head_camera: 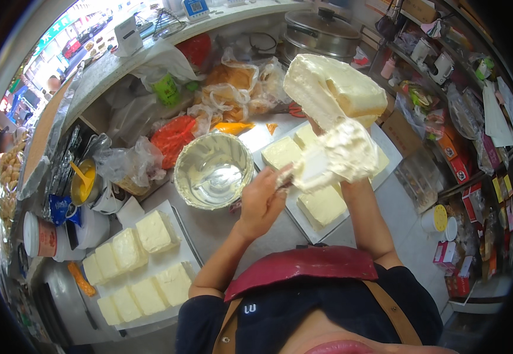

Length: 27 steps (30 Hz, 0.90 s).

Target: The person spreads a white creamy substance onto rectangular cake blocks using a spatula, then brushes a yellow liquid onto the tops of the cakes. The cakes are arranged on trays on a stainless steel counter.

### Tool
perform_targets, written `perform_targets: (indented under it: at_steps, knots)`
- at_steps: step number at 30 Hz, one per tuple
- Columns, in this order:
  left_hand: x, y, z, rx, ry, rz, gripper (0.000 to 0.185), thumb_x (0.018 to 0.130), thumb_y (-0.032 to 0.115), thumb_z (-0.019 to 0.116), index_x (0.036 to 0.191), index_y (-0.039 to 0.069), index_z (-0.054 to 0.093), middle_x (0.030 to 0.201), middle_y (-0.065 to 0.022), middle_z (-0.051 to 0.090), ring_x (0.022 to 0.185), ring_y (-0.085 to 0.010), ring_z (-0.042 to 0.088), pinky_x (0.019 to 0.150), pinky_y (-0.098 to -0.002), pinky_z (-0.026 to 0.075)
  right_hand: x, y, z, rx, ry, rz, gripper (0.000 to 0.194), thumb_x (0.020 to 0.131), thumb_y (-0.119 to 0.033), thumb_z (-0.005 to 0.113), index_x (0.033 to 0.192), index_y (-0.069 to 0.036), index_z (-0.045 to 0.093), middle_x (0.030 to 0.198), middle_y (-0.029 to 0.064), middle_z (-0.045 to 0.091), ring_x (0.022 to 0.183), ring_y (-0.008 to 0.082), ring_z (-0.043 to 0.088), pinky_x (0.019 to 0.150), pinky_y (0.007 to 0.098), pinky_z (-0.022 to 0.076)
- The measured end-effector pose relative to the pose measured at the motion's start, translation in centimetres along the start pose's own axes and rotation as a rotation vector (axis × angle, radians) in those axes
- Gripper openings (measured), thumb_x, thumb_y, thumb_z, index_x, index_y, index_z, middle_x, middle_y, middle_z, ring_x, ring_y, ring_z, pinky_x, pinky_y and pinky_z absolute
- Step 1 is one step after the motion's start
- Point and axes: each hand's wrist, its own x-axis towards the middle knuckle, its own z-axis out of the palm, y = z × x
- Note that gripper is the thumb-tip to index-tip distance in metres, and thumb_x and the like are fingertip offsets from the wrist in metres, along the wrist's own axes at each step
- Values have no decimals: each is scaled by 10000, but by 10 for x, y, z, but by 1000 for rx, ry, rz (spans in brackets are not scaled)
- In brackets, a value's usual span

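My left hand (263, 199) grips the handle of a spatula (316, 166), whose broad blade carries a thick heap of white cream (349, 148). Beyond the blade, a large cream-coated block of cake (345, 88) is held up on my right hand (316, 125), mostly hidden by cake and cream. Yellow cake shows on the block's right side. Beneath my right arm lies a tray (311, 232) with several cream-coated blocks (322, 205). A metal bowl (214, 170) smeared with cream stands left of my left hand. Further left, a second tray (183, 230) bears two rows of coated blocks (157, 232).
Bagged food (232, 84), a red plastic bag (172, 139) and red-handled scissors (297, 110) lie behind the bowl. A lidded steamer pot (320, 35) stands at the back. At left are a small bowl of yellow liquid (83, 181) and tubs (39, 234). Packed shelves (455, 84) line the right.
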Motion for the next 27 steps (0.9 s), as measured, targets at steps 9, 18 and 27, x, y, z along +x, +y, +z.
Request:
perform_targets:
  at_steps: [9, 18, 27]
  knots:
    - [42, -40, 5, -297, 233, -270, 224, 956, 76, 478, 1134, -22, 573, 761, -40, 505, 689, -96, 465, 599, -269, 395, 0, 14, 1, -43, -26, 47, 527, 1000, -359, 492, 1441, -87, 397, 1459, 107, 445, 1310, 283, 469, 1107, 422, 403]
    - [-7, -15, 11, -184, 0, -72, 274, 922, 11, 479, 1177, -46, 562, 832, -62, 546, 715, -126, 507, 648, -266, 432, 6, -7, -25, -232, -262, 24, 459, 1005, -374, 467, 1352, -74, 487, 1334, 113, 561, 1231, 257, 527, 1063, 427, 407]
    - [-8, -10, 40, -207, 102, -197, 199, 946, 31, 476, 1116, -32, 559, 888, -42, 529, 766, -107, 509, 686, -245, 434, 25, 5, -18, -224, -376, 79, 509, 972, -374, 525, 1376, -70, 460, 1298, 92, 561, 1190, 231, 522, 1024, 395, 415]
